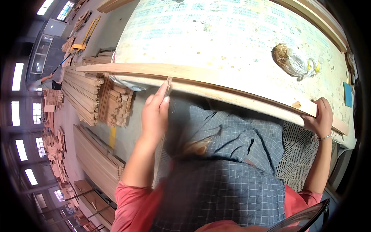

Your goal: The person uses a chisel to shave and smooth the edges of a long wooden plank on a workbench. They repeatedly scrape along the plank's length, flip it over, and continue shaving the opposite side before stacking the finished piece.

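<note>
A long, pale wooden strip (pixel 185 72) lies along the near edge of the worktable (pixel 228 34), its left end reaching out past the table's corner. My right hand (pixel 324 118) is wrapped round the strip's right end. Near the strip's middle, my left hand (pixel 155 114) pinches a small, thin brownish piece (pixel 169 86) upright against the near side of the wood. What kind of piece it is cannot be made out. A light brown patch (pixel 296 104) marks the strip close to my right hand.
On the tabletop sits a crumpled clear plastic bag (pixel 295 62) with brown stuff in it. A flat blue piece (pixel 347 94) lies at the right. Stacked wooden strips (pixel 82 92) stand on the floor at left, beyond them a yellow pallet jack (pixel 79 46) and another person (pixel 46 82).
</note>
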`<state>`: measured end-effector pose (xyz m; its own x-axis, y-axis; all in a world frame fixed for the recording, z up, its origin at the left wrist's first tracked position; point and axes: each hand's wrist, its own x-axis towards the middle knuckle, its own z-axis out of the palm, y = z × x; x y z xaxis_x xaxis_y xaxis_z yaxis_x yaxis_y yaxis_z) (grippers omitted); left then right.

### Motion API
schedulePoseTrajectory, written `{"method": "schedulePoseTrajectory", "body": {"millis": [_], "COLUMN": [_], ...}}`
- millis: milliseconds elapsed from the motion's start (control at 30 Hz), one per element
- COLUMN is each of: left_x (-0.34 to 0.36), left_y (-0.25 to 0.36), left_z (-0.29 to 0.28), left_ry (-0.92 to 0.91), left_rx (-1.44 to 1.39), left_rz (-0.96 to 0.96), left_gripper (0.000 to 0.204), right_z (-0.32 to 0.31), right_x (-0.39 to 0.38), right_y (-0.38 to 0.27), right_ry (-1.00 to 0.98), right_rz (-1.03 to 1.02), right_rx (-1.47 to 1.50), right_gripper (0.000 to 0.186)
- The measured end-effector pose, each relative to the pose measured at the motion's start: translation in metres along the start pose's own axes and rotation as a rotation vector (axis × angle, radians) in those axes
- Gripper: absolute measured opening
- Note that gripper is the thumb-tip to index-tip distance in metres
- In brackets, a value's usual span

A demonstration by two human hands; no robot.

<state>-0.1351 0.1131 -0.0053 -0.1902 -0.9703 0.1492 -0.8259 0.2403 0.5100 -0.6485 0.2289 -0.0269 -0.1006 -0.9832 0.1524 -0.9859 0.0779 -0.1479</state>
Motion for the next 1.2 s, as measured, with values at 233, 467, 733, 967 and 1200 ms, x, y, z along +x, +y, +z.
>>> {"method": "schedulePoseTrajectory", "body": {"millis": [233,467,733,967,1200], "left_x": [0.038,0.041,0.05,0.051,0.044], "left_y": [0.003,0.001,0.012,0.012,0.013], "left_z": [0.009,-0.015,0.001,-0.005,-0.007], "left_ry": [-0.01,-0.245,-0.246,-0.209,-0.368], "left_rx": [0.143,-0.032,0.006,0.118,-0.424], "left_rz": [0.124,0.077,0.015,-0.054,-0.115], "left_gripper": [0.042,0.039,0.04,0.04,0.042], "right_z": [0.001,0.002,0.003,0.001,0.0], "right_x": [-0.001,-0.002,-0.002,0.004,-0.004], "right_y": [-0.006,-0.007,-0.007,-0.014,-0.009], "right_ry": [0.034,0.049,0.043,0.058,0.093], "right_rz": [0.032,0.034,0.045,0.019,-0.023], "right_rx": [0.002,0.019,-0.011,-0.019,0.026], "right_gripper": [0.055,0.055,0.056,0.053,0.051]}}
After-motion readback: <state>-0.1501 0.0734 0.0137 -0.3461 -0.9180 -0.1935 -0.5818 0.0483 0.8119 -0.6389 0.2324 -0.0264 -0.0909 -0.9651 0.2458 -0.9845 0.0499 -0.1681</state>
